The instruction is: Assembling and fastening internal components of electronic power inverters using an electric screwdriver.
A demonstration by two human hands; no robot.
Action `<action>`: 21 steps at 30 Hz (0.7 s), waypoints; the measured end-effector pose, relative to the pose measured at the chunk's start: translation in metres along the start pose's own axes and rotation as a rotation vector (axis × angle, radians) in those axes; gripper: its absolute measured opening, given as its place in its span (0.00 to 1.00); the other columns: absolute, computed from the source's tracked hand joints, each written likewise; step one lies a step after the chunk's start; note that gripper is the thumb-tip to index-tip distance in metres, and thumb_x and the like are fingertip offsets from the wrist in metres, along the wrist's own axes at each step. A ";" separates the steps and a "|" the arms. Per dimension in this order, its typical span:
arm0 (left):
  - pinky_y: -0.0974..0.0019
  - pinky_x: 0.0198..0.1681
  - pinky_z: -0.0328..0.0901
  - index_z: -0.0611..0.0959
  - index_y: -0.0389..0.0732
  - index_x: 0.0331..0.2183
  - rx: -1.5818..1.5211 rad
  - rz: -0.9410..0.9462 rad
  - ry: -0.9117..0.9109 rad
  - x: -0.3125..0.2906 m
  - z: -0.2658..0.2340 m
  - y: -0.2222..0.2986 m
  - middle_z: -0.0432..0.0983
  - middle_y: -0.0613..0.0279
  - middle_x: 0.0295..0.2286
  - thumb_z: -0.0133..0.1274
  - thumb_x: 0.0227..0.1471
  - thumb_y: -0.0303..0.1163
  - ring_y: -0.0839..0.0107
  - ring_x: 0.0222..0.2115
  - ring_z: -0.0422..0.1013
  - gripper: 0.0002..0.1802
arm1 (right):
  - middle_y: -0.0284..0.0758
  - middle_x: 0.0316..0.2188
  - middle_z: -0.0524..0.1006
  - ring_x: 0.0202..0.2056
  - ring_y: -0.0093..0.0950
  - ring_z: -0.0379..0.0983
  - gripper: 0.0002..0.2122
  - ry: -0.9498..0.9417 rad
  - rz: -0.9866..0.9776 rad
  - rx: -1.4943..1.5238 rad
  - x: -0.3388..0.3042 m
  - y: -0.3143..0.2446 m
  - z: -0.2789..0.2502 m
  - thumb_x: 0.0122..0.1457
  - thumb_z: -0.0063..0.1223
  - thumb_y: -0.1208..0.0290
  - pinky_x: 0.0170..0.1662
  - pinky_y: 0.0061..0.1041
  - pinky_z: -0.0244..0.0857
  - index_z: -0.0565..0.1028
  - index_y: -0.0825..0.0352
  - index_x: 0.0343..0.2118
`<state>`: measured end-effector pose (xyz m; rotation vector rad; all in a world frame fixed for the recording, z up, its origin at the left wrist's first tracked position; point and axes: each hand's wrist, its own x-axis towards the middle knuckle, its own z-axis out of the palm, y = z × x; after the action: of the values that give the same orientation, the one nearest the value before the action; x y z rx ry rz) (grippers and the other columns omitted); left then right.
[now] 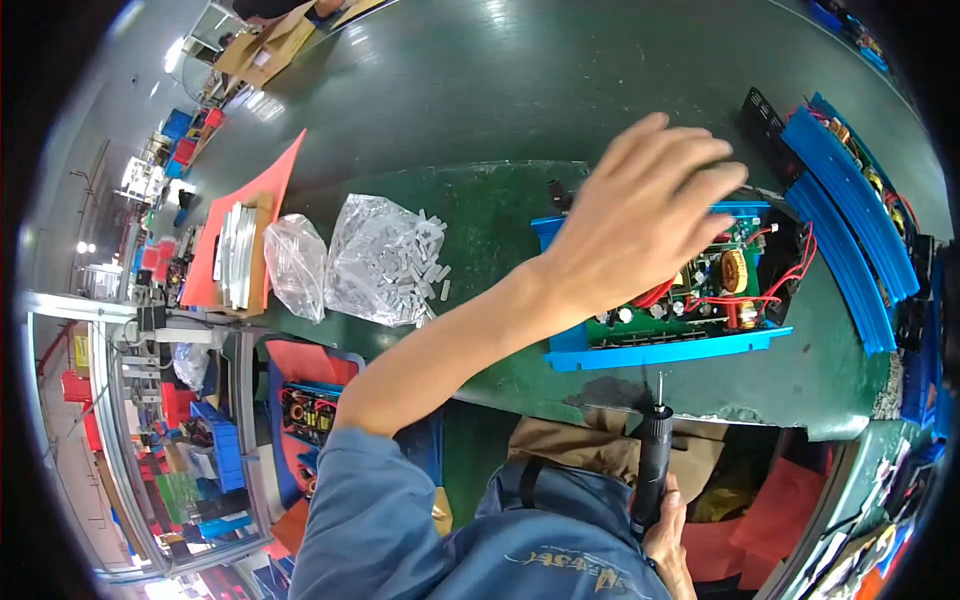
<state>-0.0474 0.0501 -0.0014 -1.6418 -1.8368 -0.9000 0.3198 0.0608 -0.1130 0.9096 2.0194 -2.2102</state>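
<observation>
My left hand (645, 215) reaches across the bench above an electronic unit, with its fingers spread and nothing visible in them. Beneath it lies the unit's blue metal housing (660, 349), open at the top. Inside it I see a green circuit board, a copper-wound coil (734, 270) and red wires (806, 262). The hand hides the left part of the board; whether it touches the unit I cannot tell. Close to my body, my right hand (668, 540) is closed around the lower end of a black electric screwdriver (654, 460). Its bit points up toward the bench edge.
A plastic bag (375, 255) spills small, pale clear pieces (415, 265) onto the green bench. Beside it are another clear bag (296, 265) and a carton (258, 255) with flat silvery parts. More blue housings (845, 260) stand at right. A blue bin (300, 400) holds similar units below.
</observation>
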 end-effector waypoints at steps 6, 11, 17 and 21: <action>0.53 0.54 0.64 0.78 0.40 0.51 0.107 -0.330 0.032 -0.079 -0.101 0.000 0.75 0.51 0.48 0.60 0.54 0.33 0.50 0.51 0.70 0.22 | 0.34 0.24 0.75 0.26 0.24 0.71 0.40 -0.061 -0.012 -0.053 0.012 0.006 -0.008 0.68 0.19 0.35 0.33 0.26 0.65 0.69 0.73 0.54; 0.58 0.43 0.68 0.83 0.36 0.44 0.389 -0.918 -0.199 -0.154 -0.145 -0.009 0.78 0.52 0.36 0.63 0.54 0.34 0.57 0.37 0.74 0.17 | 0.32 0.23 0.73 0.23 0.21 0.66 0.37 -0.029 -0.053 -0.008 0.014 0.003 -0.001 0.67 0.20 0.34 0.28 0.22 0.60 0.69 0.69 0.49; 0.60 0.32 0.69 0.87 0.39 0.36 0.330 -0.954 -0.214 -0.185 -0.135 -0.007 0.78 0.55 0.30 0.64 0.52 0.31 0.59 0.27 0.76 0.09 | 0.36 0.24 0.75 0.26 0.27 0.70 0.39 -0.048 0.018 -0.043 0.008 0.005 -0.003 0.67 0.22 0.35 0.33 0.28 0.64 0.70 0.70 0.54; 0.59 0.31 0.68 0.87 0.38 0.36 0.473 -0.775 -0.257 -0.189 -0.138 0.000 0.77 0.55 0.29 0.63 0.52 0.29 0.57 0.27 0.75 0.08 | 0.37 0.23 0.75 0.25 0.29 0.70 0.37 -0.056 -0.021 -0.066 0.003 0.001 0.001 0.68 0.21 0.37 0.32 0.30 0.64 0.70 0.69 0.56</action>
<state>-0.0291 -0.1774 -0.0534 -0.7691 -2.6764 -0.4639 0.3177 0.0605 -0.1151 0.8153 2.0726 -2.1396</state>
